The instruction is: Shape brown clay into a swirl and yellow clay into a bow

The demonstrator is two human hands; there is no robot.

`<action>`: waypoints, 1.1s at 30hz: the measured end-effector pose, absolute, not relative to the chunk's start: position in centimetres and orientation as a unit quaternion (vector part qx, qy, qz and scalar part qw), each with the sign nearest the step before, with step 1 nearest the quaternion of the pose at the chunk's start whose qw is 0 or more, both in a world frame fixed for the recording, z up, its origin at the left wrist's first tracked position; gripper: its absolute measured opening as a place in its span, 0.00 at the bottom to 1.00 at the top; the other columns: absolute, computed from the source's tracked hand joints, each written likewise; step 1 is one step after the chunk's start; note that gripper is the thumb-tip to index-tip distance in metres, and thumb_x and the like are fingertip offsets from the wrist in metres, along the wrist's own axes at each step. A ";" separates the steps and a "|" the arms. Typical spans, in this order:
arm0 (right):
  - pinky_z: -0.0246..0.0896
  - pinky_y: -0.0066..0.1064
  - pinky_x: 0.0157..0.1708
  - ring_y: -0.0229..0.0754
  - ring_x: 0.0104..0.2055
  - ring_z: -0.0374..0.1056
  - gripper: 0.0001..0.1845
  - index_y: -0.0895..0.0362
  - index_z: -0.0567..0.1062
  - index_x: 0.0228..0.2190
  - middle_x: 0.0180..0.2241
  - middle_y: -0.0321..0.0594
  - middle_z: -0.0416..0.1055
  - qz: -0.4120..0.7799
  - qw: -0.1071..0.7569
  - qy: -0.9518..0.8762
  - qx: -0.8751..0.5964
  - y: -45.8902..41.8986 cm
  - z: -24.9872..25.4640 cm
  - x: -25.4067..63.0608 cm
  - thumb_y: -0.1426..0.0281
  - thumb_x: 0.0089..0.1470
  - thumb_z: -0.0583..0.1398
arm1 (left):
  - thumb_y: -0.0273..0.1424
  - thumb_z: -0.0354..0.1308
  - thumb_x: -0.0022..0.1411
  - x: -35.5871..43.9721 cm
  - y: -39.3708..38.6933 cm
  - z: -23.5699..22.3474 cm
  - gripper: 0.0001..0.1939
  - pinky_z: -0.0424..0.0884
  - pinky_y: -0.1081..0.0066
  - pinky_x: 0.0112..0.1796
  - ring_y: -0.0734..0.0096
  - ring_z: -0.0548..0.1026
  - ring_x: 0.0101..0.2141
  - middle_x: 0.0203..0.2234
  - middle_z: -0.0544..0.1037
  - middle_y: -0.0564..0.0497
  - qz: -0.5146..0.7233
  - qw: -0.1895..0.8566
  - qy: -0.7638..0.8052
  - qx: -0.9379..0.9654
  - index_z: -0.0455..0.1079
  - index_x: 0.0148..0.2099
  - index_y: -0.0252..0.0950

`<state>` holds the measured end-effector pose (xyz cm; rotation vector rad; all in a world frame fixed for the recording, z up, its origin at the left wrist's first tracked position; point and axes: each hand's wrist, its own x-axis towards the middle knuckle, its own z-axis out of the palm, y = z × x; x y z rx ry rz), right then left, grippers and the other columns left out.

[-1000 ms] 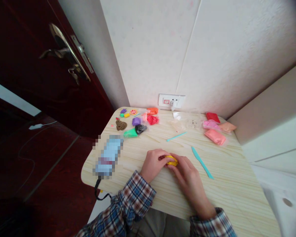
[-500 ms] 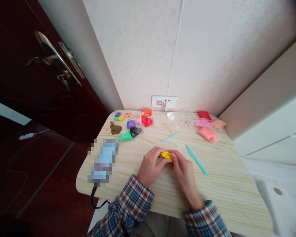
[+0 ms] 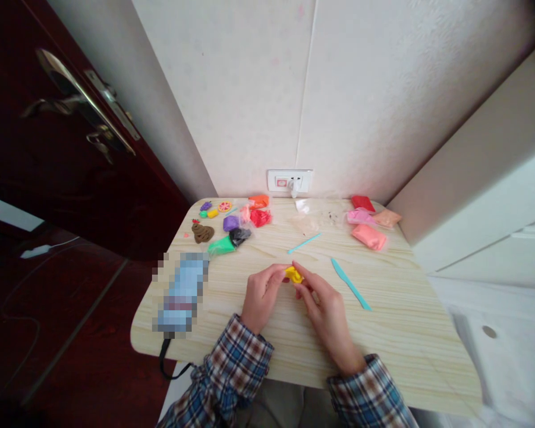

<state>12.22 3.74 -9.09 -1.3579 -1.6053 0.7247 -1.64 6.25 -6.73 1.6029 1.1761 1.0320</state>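
A small lump of yellow modelling clay is pinched between my two hands above the front middle of the table. My left hand grips its left side with thumb and fingers. On the right, my right hand has its fingertips closed on the other side of the lump. Part of the clay is hidden behind the fingers. A turquoise plastic knife lies to the right of my right hand. Beyond the hands rests a thin turquoise stick.
Clay packets, including a green one and a salmon one, lie at the back of the wooden table. A coiled brown clay piece and small clay shapes sit back left. A pixelated device lies at the left edge.
Both hands have shifted their grip on the yellow clay, and its shape looks slightly different. My right fingers have opened out a little. The whole view has moved slightly.
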 end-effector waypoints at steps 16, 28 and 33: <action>0.59 0.32 0.31 0.38 0.23 0.59 0.20 0.56 0.61 0.54 0.20 0.28 0.60 0.230 0.463 -0.622 -0.588 3.1 -8.4 12.2 0.67 0.60 0.52 | 0.41 0.51 0.62 -2.3 7.3 -6.6 0.16 0.59 0.79 0.17 0.82 0.63 0.13 0.18 0.71 0.56 0.515 0.590 0.477 0.399 0.69 0.35 0.32; 0.52 0.33 0.34 0.40 0.29 0.61 0.18 0.56 0.67 0.28 0.26 0.37 0.67 0.243 0.357 -0.752 -0.498 3.4 -7.8 11.2 0.57 0.61 0.49 | 0.43 0.44 0.64 -1.1 6.4 -6.7 0.26 0.49 0.72 0.21 0.79 0.53 0.17 0.12 0.54 0.57 0.386 0.354 0.539 0.660 0.52 0.16 0.36; 0.52 0.31 0.32 0.39 0.28 0.59 0.19 0.55 0.64 0.23 0.22 0.34 0.63 0.256 0.351 -0.752 -0.496 3.3 -7.4 11.0 0.59 0.62 0.49 | 0.48 0.42 0.63 -1.0 6.4 -6.9 0.29 0.49 0.72 0.20 0.79 0.54 0.16 0.11 0.54 0.57 0.372 0.374 0.553 0.645 0.51 0.15 0.37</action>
